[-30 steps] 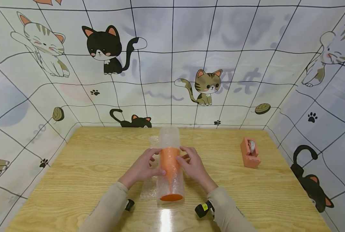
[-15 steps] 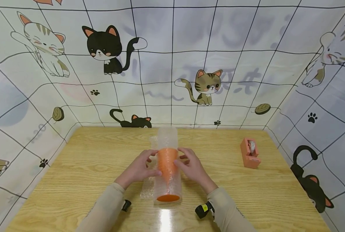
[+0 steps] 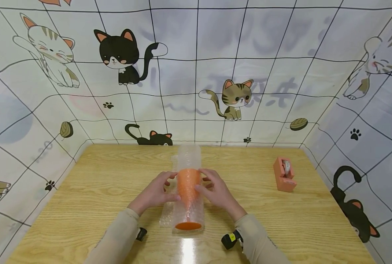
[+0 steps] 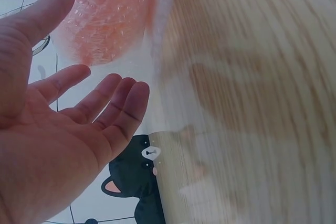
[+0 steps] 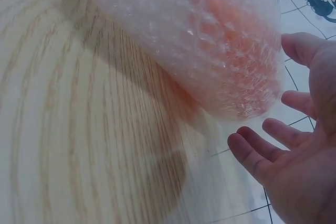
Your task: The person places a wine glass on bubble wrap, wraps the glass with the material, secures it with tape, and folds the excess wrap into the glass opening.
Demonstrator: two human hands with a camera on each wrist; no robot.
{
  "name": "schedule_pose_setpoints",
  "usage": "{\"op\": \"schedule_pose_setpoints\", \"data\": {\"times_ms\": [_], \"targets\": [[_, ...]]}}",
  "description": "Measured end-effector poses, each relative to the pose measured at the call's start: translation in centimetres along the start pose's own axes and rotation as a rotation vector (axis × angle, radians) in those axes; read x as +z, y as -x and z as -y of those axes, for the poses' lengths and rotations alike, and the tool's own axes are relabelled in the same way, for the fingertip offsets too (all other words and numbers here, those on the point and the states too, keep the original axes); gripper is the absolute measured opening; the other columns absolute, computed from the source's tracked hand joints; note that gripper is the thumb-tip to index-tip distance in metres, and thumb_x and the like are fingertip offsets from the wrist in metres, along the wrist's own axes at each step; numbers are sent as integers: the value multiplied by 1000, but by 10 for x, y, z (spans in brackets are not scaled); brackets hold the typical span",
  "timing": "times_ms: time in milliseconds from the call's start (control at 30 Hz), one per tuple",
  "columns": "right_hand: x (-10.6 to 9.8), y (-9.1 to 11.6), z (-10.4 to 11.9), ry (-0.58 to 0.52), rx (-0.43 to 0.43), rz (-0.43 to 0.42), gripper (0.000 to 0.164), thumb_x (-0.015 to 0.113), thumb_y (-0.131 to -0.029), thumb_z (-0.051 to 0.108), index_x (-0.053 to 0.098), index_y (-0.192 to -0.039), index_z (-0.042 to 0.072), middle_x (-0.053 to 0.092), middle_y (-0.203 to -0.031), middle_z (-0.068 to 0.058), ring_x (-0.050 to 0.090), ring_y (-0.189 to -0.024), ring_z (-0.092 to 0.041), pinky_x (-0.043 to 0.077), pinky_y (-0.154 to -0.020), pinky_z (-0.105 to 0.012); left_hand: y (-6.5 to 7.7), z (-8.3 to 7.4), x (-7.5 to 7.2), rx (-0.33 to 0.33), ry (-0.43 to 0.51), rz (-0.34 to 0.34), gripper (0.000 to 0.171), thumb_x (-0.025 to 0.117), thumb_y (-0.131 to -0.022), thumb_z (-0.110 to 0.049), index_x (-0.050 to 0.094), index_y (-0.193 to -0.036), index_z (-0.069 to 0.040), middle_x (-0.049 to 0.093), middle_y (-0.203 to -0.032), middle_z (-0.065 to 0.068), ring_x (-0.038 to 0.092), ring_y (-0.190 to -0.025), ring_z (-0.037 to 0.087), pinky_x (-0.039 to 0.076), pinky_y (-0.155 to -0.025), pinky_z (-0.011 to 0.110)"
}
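On the wooden table, an orange goblet-like object (image 3: 188, 181), with a wide cup, a thin stem and a round base, lies rolled in clear bubble wrap (image 3: 189, 156). Its base faces the person. A flat flap of the wrap spreads out on the left side. My left hand (image 3: 157, 190) is at the roll's left side, thumb at the wrap, fingers loosely spread. On the opposite side my right hand (image 3: 216, 189) has its thumb and index fingertip at the wrap. In both wrist views the fingers look relaxed beside the wrapped cup.
A pink tape dispenser (image 3: 284, 175) with a roll of tape stands at the right of the table (image 3: 110, 172). A cat-printed cloth backdrop (image 3: 179, 73) closes off the back and both sides. Black wrist cameras (image 3: 230, 240) hang below the sleeves.
The bubble-wrapped roll has moved slightly to the left over its loose flap. Both hands have shifted left along with it, the left one more. The tape dispenser has stayed put.
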State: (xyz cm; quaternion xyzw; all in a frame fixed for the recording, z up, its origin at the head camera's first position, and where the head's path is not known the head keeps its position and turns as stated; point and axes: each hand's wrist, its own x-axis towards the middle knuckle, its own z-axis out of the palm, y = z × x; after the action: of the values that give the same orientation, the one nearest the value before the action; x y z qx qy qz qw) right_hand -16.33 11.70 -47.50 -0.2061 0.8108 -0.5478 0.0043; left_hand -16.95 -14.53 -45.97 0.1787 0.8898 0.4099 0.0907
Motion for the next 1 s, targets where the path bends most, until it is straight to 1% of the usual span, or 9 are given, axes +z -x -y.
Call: {"op": "schedule_pose_setpoints", "data": {"times_ms": [167, 333, 467, 600, 800, 833, 900, 1000], "targets": [[1, 0, 0, -6, -29, 24, 60, 70, -99, 14, 47, -152, 1, 44, -152, -24, 61, -120, -45, 56, -94, -51, 0, 2, -1, -5, 3, 1, 82, 93, -79, -25, 52, -148, -8, 56, -139, 13, 59, -115, 33, 55, -91, 48], [1, 0, -2, -4, -57, 37, 58, 67, -100, 12, 46, -153, 0, 44, -153, -24, 61, -121, -45, 56, -94, -48, 1, 5, -2, -20, -3, 4, 82, 92, -79, -26, 52, -148, -8, 57, -139, 13, 59, -116, 32, 55, -92, 49], [3, 0, -4, -6, -70, 42, 57, 66, -101, 10, 45, -153, -1, 43, -153, -25, 60, -122, -45, 56, -94, -51, 2, 8, -3, -35, -9, 9, 83, 92, -80, -27, 51, -149, -7, 57, -140, 14, 59, -116, 32, 54, -93, 49], [6, -2, -5, -3, -78, 41, 58, 68, -100, 11, 46, -153, 1, 44, -153, -25, 60, -121, -46, 56, -94, -56, 4, 9, -4, -46, -15, 12, 84, 92, -80, -26, 50, -149, -6, 57, -140, 14, 59, -116, 32, 54, -93, 48], [8, -2, -3, 32, -69, 20, 59, 71, -98, 11, 49, -152, 4, 46, -151, -23, 62, -119, -44, 56, -93, -57, 6, 4, -5, -61, -52, -7, 91, 93, -78, -26, 45, -153, -5, 56, -140, 14, 59, -119, 33, 55, -94, 49], [9, -1, -3, 35, -65, 18, 59, 71, -98, 12, 49, -152, 4, 46, -151, -23, 62, -119, -43, 56, -93, -57, 6, 2, -6, -55, -72, -17, 92, 93, -78, -25, 45, -154, -6, 55, -140, 14, 59, -119, 33, 55, -95, 49], [9, -1, -1, 45, -55, 17, 58, 71, -98, 13, 49, -151, 5, 47, -151, -22, 62, -119, -42, 56, -93, -56, 7, -2, -7, -30, -114, -42, 86, 90, -81, -20, 46, -154, -6, 55, -141, 14, 59, -119, 32, 55, -94, 47], [8, -1, 0, 58, -41, 16, 58, 71, -98, 14, 50, -151, 5, 47, -151, -21, 62, -119, -41, 56, -93, -56, 8, -9, -9, 55, -179, -100, 70, 84, -88, -15, 51, -149, -5, 55, -139, 15, 61, -115, 32, 56, -91, 45]]}}
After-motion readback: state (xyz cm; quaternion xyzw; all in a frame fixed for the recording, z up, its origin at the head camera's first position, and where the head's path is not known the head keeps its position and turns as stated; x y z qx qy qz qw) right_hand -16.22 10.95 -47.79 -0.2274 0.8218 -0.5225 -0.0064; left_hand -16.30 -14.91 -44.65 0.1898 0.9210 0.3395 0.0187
